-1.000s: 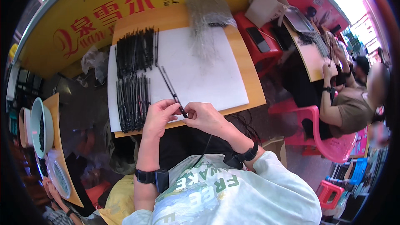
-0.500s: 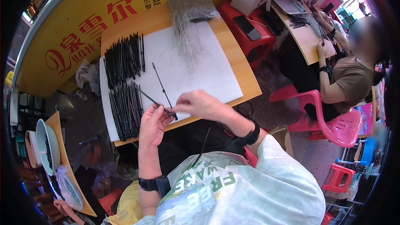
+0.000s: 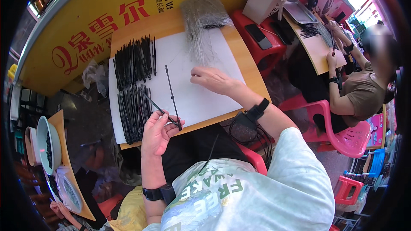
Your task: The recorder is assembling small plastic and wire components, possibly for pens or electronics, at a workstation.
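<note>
My left hand [image 3: 158, 133] is closed near the table's front edge, pinching the lower ends of two thin, knobbed black sticks [image 3: 172, 96] that spread apart in a V. To the right, my right hand [image 3: 215, 81] hovers over the white sheet [image 3: 212, 98], its fingers curled together; whatever they may hold is too small to make out. Just beyond it lies a bundle of fine, clear wire-like strands [image 3: 201, 45] coming out of a plastic bag [image 3: 205, 10]. Left of the sticks, two rows of similar black sticks [image 3: 133, 62] lie side by side on the sheet.
A red stool [image 3: 257, 28] with a phone [image 3: 258, 36] and a white box [image 3: 264, 2] stands beyond the table's right side. Farther right a person [image 3: 359, 75] works at another table. At lower left, a bowl [image 3: 43, 145] of black pieces sits on a board near another person's hands.
My right hand has left the sticks and moved away toward the clear strands. My left hand keeps hold of the sticks, and the farther one now stands more upright.
</note>
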Demonstrator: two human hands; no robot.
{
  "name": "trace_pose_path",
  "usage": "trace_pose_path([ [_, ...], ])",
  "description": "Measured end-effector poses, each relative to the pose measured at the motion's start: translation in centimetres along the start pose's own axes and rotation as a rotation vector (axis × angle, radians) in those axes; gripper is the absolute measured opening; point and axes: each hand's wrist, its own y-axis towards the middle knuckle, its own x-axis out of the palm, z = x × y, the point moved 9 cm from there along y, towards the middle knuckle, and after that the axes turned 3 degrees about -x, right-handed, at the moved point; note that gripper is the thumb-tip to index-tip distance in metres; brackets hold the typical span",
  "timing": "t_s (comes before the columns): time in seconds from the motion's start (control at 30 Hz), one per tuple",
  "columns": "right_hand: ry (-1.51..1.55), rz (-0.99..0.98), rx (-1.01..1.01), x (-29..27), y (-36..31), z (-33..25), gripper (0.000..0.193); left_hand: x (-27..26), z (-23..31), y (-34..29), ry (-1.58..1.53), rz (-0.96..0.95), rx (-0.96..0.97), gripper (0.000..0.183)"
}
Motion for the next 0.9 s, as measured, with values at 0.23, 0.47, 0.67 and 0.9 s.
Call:
trace_pose_path([
  [0.23,0.902,0.775,0.603,-4.5,-3.7,2.3,0.009,0.3,-0.2,0.2,-0.019,-0.008,0.006,0.007],
  [0.47,0.739,0.622,0.798,-1.0,-6.1,2.5,0.011,0.8,0.1,0.1,0.031,-0.043,0.011,0.008],
  [0.67,1.475,0.718,0.959,1.1,-5.9,-0.1,0.011,1.1,-0.3,-0.1,0.206,-0.028,-0.060,0.009],
  [0.9,1.803,0.524,0.899,2.8,-4.4,-3.9,0.012,1.6,-0.9,-0.5,0.186,-0.049,-0.127,0.012],
])
